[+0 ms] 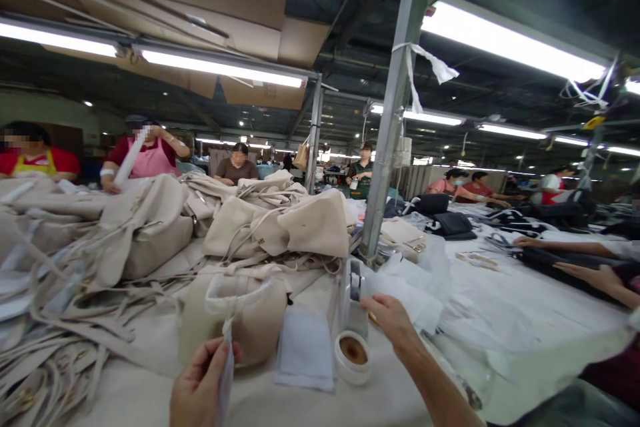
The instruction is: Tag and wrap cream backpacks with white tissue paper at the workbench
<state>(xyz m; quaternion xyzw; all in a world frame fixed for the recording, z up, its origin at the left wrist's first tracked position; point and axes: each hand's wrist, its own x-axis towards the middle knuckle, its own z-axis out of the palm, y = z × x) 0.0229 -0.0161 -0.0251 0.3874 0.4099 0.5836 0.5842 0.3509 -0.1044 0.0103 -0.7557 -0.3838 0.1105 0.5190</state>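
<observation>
"While our left hand (197, 383) pinches the white strip (227, 380) between thumb and fingers, what is our right hand (391, 320) doing?"

"It's at the edge of the grey holder (353, 300), just beyond the round tub (353, 355); we can't tell whether it grasps anything."

"How should our strip handle?"

"Light, limp and easily creased, we'd judge. We'd pinch it near the top, not by its tail."

"And our beige bag (255, 333)?"

"It sits behind the strip; we can't tell if they touch. It looks soft but shape-keeping, so we'd hold its side wall near the rim."
</observation>
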